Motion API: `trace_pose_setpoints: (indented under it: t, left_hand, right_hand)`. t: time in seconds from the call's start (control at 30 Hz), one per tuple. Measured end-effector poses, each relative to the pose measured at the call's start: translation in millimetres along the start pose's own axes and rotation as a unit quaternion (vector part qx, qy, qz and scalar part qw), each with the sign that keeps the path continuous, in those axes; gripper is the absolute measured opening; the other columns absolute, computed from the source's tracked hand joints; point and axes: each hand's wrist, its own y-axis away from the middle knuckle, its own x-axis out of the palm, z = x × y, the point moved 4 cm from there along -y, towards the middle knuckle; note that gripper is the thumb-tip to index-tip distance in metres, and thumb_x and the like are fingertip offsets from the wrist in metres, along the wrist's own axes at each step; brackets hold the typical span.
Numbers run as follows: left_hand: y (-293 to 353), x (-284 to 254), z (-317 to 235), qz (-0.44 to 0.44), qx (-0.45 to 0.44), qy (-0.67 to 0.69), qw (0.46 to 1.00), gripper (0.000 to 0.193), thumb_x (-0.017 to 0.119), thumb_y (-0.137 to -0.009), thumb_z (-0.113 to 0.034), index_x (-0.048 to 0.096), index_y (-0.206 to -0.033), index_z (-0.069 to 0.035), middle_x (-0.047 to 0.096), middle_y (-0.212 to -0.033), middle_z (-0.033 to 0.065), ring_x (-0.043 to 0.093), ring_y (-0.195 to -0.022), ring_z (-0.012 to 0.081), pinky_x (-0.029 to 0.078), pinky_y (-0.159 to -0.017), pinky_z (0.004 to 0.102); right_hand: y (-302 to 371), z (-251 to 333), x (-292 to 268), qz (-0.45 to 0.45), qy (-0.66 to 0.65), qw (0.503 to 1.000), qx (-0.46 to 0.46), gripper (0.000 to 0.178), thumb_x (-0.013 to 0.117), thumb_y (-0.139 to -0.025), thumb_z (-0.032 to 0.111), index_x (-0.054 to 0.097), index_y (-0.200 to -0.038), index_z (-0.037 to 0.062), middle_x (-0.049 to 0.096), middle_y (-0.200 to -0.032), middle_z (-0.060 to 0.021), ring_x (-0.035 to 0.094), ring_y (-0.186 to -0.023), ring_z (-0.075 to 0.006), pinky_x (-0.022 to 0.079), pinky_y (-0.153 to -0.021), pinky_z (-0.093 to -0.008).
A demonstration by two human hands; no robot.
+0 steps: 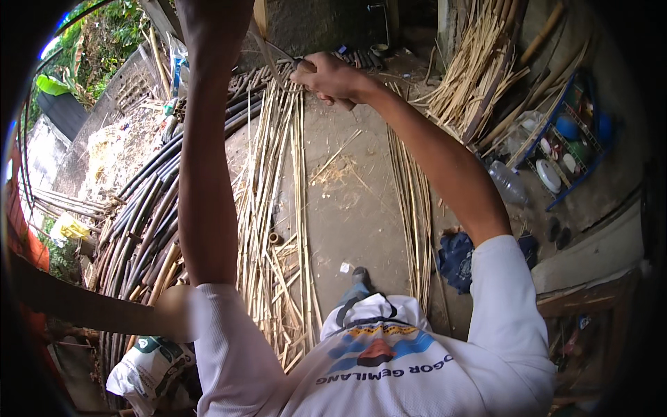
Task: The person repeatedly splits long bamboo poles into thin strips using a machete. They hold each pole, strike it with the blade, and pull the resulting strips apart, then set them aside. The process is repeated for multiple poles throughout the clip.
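Note:
My right hand (332, 78) is closed around the wooden handle of a knife (345, 104), which juts out below the fist. Its thin blade points up and left, against or close beside a pale bamboo strip (261, 19) at the top edge. My left arm reaches straight up, and the left hand (215, 17) is partly cut off there; its fingers are out of sight. Whether it grips the strip cannot be seen. Below the hands, long split bamboo strips (267, 174) lie in a bundle on the ground.
Another row of strips (411, 208) lies to the right. Dark bamboo poles (156, 187) are piled at left. More strips (472, 69) lean at the upper right, near a blue-framed rack (556, 198) and a clear plastic bottle (507, 182). A white sack (146, 368) sits lower left.

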Motion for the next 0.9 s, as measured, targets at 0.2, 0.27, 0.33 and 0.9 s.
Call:
trace_pose_setpoints:
  t: [0.2,0.27,0.33,0.9]
  left_hand:
    - [-43.3,35.8,49.3,-0.036,0.053,0.23,0.971,0.028,0.076,-0.084,-0.028,0.068,-0.095,-0.004,0.068,-0.08,0.0068,0.062,-0.071,0.014,0.052,-0.062,0.029]
    - [-61.6,54.1,61.8,-0.051,0.009,0.252,0.966,0.028,0.077,-0.083,-0.028,0.068,-0.094,-0.004,0.067,-0.079,0.006,0.062,-0.069,0.0134,0.052,-0.06,0.0289]
    - [-91.2,65.1,74.3,-0.075,0.126,-0.043,0.988,0.028,0.078,-0.08,-0.03,0.069,-0.09,-0.006,0.066,-0.077,0.0052,0.061,-0.066,0.0125,0.053,-0.053,0.0276]
    - [-39.2,-45.5,276.5,-0.086,-0.036,0.478,0.873,0.029,0.06,-0.089,-0.02,0.059,-0.115,-0.007,0.052,-0.074,0.0031,0.05,-0.063,0.0183,0.044,-0.067,0.0328]
  right_hand:
    - [-47.9,36.0,-41.7,-0.139,0.137,0.98,-0.039,0.029,0.051,-0.1,0.026,0.051,-0.098,-0.0028,0.053,-0.061,-0.0056,0.05,-0.043,-0.0127,0.043,-0.039,-0.0311]
    - [-59.0,46.0,-27.3,-0.117,0.338,0.933,-0.023,0.031,0.044,-0.101,0.019,0.048,-0.114,-0.0089,0.06,-0.073,-0.0132,0.058,-0.051,-0.0167,0.05,-0.043,-0.0304]
    - [-63.7,68.1,1.7,-0.118,0.567,0.812,-0.075,0.035,0.033,-0.103,0.007,0.041,-0.131,-0.0132,0.065,-0.085,-0.0219,0.064,-0.058,-0.0212,0.054,-0.047,-0.0276]
    - [-182.8,129.1,-60.1,-0.132,-0.19,0.941,-0.245,0.031,0.058,-0.092,0.005,0.052,-0.121,-0.0059,0.061,-0.093,-0.0137,0.055,-0.054,-0.0099,0.048,-0.038,-0.0226]
